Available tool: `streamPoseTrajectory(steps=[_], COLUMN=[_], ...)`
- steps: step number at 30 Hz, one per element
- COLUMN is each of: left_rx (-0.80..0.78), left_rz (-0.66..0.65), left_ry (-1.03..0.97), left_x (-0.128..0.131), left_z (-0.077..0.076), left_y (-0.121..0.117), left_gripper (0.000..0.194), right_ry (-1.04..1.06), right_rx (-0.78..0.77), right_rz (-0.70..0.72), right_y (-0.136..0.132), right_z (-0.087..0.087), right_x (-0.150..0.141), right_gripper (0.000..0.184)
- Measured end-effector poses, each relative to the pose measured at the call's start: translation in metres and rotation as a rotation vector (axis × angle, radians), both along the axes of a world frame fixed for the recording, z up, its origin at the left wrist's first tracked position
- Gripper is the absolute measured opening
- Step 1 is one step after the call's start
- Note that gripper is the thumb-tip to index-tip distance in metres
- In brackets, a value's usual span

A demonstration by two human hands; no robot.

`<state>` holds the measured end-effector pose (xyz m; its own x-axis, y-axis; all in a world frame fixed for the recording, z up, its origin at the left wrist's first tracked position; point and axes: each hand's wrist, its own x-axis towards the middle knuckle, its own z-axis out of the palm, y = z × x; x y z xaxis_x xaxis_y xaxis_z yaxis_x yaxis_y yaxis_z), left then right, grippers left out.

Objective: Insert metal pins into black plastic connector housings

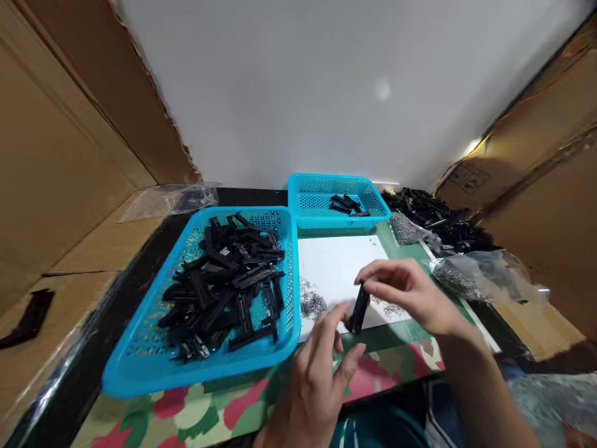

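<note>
A narrow black plastic part (pixel 359 308) is tilted above the front edge of a white sheet. My right hand (pixel 405 289) pinches its upper end between thumb and fingers. My left hand (pixel 321 367) is just left of its lower end, thumb and fingers apart; one fingertip is close to the part, and I cannot tell whether it touches. On the white sheet (pixel 336 258) lie small metal pieces (pixel 312 303) in a loose heap, with more of them partly hidden behind my right hand.
A large blue basket (pixel 296 298) full of black plastic parts (pixel 219 274) stands at left. Behind the sheet, a smaller blue basket (pixel 321 222) holds several black parts. At right are bags of small metal pieces (pixel 454 278) and a pile of black parts (pixel 438 218). Cardboard walls flank both sides.
</note>
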<state>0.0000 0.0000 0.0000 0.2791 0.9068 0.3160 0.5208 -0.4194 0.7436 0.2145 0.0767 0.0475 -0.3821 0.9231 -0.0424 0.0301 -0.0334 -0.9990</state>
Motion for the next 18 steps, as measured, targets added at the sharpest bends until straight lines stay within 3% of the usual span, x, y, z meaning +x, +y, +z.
streamPoseTrajectory(steps=[2, 5, 9, 13, 18], left_rx=[0.059, 0.131, 0.169, 0.028, -0.197], left_rz=[0.033, 0.027, -0.087, -0.053, -0.021], left_ry=[-0.054, -0.092, -0.055, -0.026, -0.048], left_x=[0.001, -0.001, -0.005, -0.004, -0.001], left_z=[-0.007, -0.011, -0.005, -0.002, -0.005], left_y=[-0.005, -0.011, -0.011, -0.007, -0.001], left_gripper=[0.038, 0.026, 0.013, 0.013, 0.009], right_ry=[0.022, -0.051, -0.367, -0.623, -0.690], right_rx=[-0.037, -0.026, 0.106, 0.164, 0.170], right_rz=[0.041, -0.006, -0.254, -0.250, -0.236], right_y=[-0.009, -0.015, -0.014, -0.017, -0.023], right_z=[-0.006, -0.015, -0.028, -0.038, -0.044], right_x=[-0.004, -0.001, 0.016, 0.027, 0.022], right_gripper=[0.021, 0.031, 0.031, 0.021, 0.013])
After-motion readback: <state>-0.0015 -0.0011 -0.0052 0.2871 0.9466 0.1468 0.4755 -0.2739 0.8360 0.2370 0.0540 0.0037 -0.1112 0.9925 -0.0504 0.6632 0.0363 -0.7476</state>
